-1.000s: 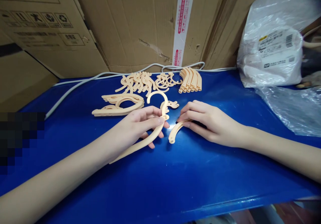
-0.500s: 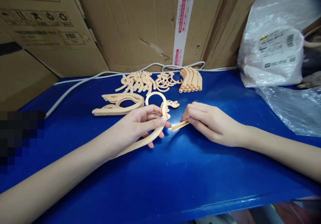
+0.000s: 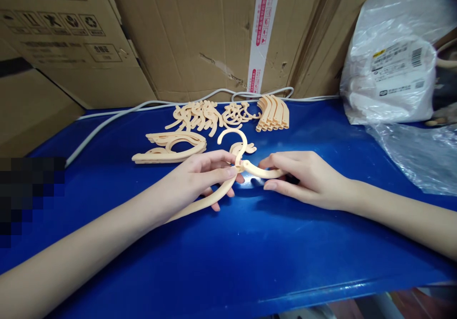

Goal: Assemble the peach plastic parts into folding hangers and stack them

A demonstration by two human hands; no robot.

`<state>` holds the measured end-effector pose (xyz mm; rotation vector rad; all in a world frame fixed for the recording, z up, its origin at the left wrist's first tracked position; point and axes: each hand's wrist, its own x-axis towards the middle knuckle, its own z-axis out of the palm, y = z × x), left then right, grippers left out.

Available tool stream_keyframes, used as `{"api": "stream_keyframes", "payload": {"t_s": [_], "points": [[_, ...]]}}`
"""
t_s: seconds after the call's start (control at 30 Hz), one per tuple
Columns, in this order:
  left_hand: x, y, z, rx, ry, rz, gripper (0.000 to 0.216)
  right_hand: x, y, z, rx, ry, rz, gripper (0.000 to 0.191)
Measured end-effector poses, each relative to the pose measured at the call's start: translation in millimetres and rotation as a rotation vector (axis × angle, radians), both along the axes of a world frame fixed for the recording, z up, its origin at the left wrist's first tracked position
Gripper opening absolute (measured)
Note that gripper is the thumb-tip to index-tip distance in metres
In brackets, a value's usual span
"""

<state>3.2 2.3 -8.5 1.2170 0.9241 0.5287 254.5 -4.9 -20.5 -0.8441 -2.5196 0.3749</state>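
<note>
Plastic, peach: left hand [image 3: 200, 178] holds hooked piece [image 3: 241, 154], right hand [image 3: 309, 180] curved strip [image 3: 262, 172].

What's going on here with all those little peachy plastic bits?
A person works at a blue table with both bare hands. The left hand holds a hook piece with a long curved arm. The right hand holds a shorter curved piece, its end touching the hook piece just below the hook. More such pieces lie in piles behind, in front of cardboard boxes.
</note>
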Motion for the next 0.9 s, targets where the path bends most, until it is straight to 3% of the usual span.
{"api": "stream_keyframes", "payload": {"t_s": [0.37,0.67,0.9], "points": [[-0.3,-0.7,1.1,0.003,0.052,0.029,0.015,-0.7,1.6,3.1,0.037,0.006,0.046,0.017],[1.8,-0.8,1.5,0.020,0.053,0.038,0.016,0.0,2.0,-0.6,0.068,-0.003,0.043,0.023],[2.2,-1.5,2.3,0.003,0.064,0.060,0.018,-0.8,-0.1,-0.6,0.237,-0.098,0.005,0.028]]}}
